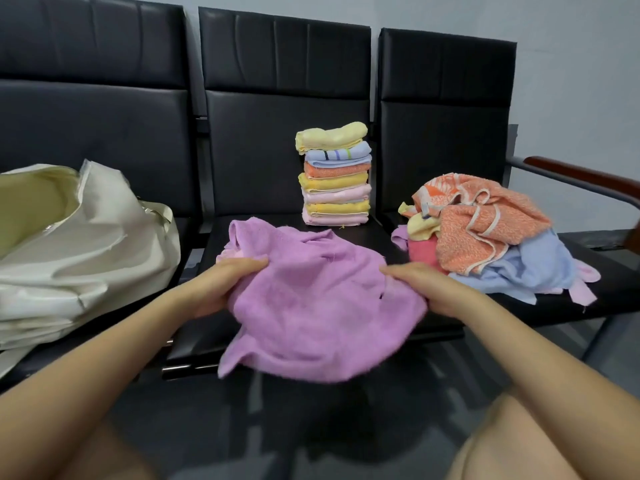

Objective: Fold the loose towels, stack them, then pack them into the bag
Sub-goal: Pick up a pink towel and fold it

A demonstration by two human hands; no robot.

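Black bench seats (284, 109) run the full width beyond our hands. On the seat outboard of our left hand (214, 285) lies the cream bag (83, 244), slumped on its side, mouth gaping toward the upper left.

Between our hands: purple towel (311, 303), rumpled and unfolded, its long axis running roughly from the far-left corner down toward us, lower edge hanging off the front of the middle seat. Left hand grips its left side, thumb on top, fingers tucked under the cloth. Right hand (426, 289) grips the right side likewise, thumb laid over the fabric.

Outboard of our right hand: loose pile of towels (491, 237), orange on top, blue and pink below.

Beyond our hands, nearer the right one: folded stack (334, 174), upright, yellow towel uppermost, folds facing us.
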